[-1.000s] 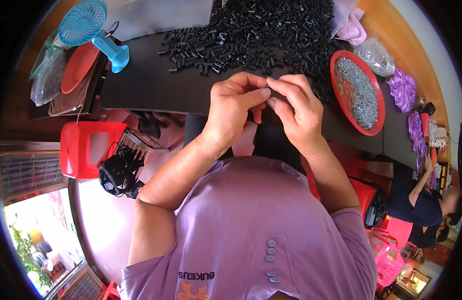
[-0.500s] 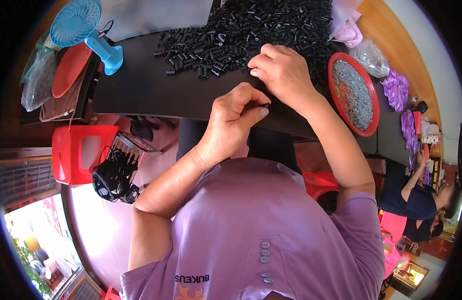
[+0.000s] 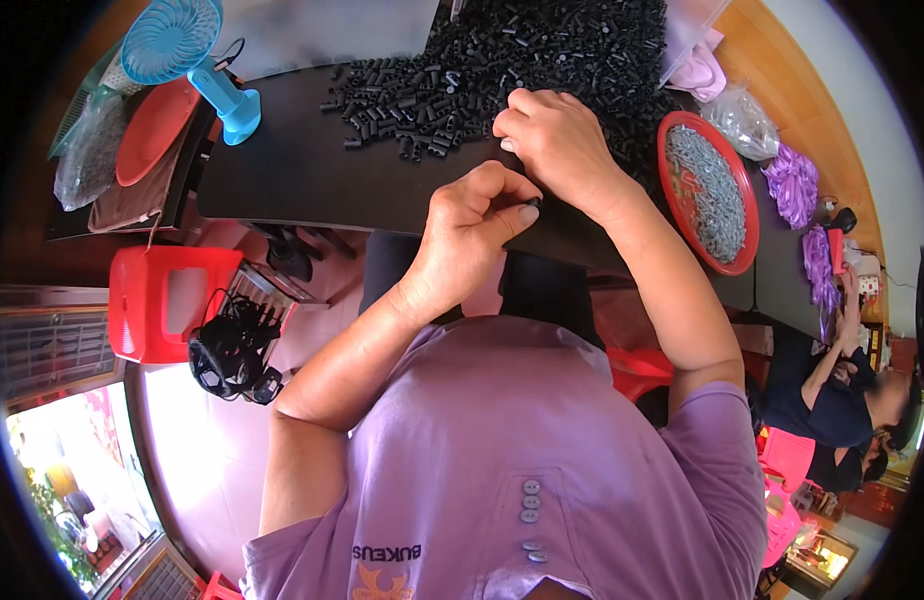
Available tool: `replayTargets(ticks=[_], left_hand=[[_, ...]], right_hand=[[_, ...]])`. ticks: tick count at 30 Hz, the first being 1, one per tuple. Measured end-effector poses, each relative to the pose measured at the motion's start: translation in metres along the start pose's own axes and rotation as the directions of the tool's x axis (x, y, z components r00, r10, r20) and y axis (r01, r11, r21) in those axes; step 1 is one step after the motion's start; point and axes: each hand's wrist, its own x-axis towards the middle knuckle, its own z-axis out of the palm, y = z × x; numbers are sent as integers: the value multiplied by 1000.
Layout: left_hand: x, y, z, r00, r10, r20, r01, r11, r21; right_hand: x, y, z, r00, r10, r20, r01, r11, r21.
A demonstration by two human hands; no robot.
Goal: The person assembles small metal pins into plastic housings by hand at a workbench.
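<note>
My left hand (image 3: 474, 215) pinches a small black cylindrical piece (image 3: 534, 202) between thumb and fingertips, over the near edge of the dark table (image 3: 302, 180). Just beyond it, my right hand (image 3: 557, 140) is closed with its fingers curled down, at the near side of a large heap of small black cylinders (image 3: 542, 50). What its fingertips hold, if anything, is hidden. To the right of that hand stands a red oval tray (image 3: 750, 215) filled with small silvery metal parts (image 3: 707, 185), perhaps screws.
A blue desk fan (image 3: 240, 115) stands at the table's left. Farther left are a red plate (image 3: 154, 140) and a clear plastic bag (image 3: 87, 160). Purple ribbon bundles (image 3: 790, 185) lie beyond the tray. A red stool (image 3: 147, 305) is on the floor; another person (image 3: 832, 390) sits at the right.
My hands stay nearly in place, the left still pinching the black piece. The view has shifted slightly, so the fan and table edge sit farther right. The other person's arm has moved.
</note>
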Motion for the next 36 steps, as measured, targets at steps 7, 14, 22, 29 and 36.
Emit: replayTargets(ticks=[7, 14, 22, 29, 36], left_hand=[[13, 6, -4, 980, -171, -101, 134, 944, -301], [26, 4, 10, 971, -147, -189, 57, 910, -411], [31, -3, 10, 971, -93, -219, 2, 923, -384], [30, -4, 10, 970, -83, -230, -6, 931, -364], [29, -6, 10, 971, -49, -235, -30, 946, -322]], right_hand=[[-10, -10, -30, 793, 572, 211, -355, 151, 923], [-23, -32, -29, 708, 671, 223, -228, -82, 970], [-21, -39, -22, 688, 697, 203, -215, -71, 974], [-24, -43, -19, 714, 687, 136, -223, 39, 974], [-28, -41, -25, 736, 669, 106, -265, 141, 954]])
